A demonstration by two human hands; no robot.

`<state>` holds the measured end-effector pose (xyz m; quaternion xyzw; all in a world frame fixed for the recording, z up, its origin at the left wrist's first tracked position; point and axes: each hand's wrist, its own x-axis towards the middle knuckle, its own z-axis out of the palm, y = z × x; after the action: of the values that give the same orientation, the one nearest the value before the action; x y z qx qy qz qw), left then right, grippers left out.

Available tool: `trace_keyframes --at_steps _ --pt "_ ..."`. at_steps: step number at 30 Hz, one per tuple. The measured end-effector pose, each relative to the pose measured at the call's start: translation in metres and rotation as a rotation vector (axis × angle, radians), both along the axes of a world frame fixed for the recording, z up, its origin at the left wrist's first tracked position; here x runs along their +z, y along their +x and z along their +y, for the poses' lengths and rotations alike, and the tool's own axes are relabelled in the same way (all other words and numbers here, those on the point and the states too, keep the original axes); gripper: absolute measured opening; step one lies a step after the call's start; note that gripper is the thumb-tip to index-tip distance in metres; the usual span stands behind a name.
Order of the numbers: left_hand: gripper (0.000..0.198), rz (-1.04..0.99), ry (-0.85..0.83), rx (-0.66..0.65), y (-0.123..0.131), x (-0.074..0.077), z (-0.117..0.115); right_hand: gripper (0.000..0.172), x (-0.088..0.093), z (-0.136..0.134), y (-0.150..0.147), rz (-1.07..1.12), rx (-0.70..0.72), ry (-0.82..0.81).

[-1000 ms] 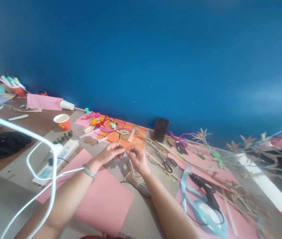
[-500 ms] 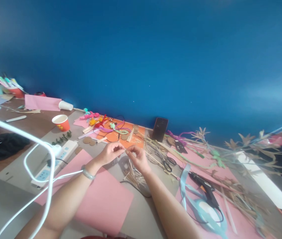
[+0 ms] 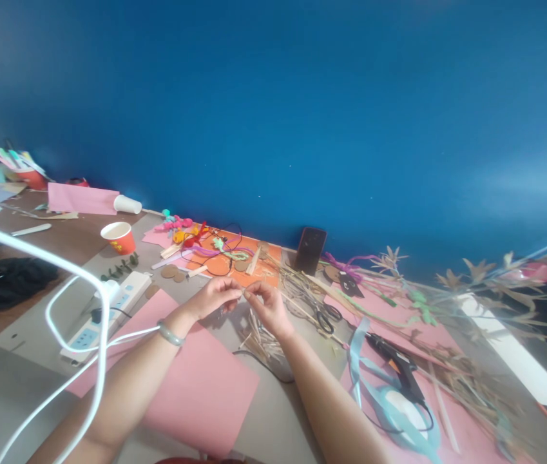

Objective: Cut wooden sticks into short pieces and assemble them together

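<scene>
1. Left hand [image 3: 215, 298] and right hand [image 3: 266, 309] both pinch one tan bit [image 3: 243, 294] at their fingertips, over the pink sheet's [image 3: 196, 380] far edge, beside the stick pile [image 3: 261, 338].
2. The red cup [image 3: 119, 237] has yellow print, totally unreadable.
3. The tan bit is too tiny to identify.

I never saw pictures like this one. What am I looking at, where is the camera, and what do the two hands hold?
No machine: a person works with bare hands; the camera sits on their head, looking forward and down. The left hand and right hand meet above a table, pinching a small thin piece, too small to identify. Under them lie a pink paper sheet and pale sticks; nearby, a power strip, red cup, scissors and glue gun.
</scene>
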<state>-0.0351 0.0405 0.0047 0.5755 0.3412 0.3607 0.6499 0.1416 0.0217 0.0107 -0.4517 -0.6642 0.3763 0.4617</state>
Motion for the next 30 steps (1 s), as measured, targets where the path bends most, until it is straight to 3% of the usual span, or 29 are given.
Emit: trace_keyframes --at_steps 12,20,30 --pt "0.023 0.171 0.254 0.138 0.000 0.002 -0.001 0.017 -0.002 0.000 -0.002 0.015 -0.044 0.019" --pt "0.023 0.069 0.130 0.129 0.003 0.002 -0.002 0.019 -0.006 0.000 -0.004 0.074 -0.046 -0.039" --pt "0.025 0.115 0.164 0.156 0.003 -0.001 0.001 0.021 -0.014 0.003 -0.003 0.118 -0.042 -0.075"
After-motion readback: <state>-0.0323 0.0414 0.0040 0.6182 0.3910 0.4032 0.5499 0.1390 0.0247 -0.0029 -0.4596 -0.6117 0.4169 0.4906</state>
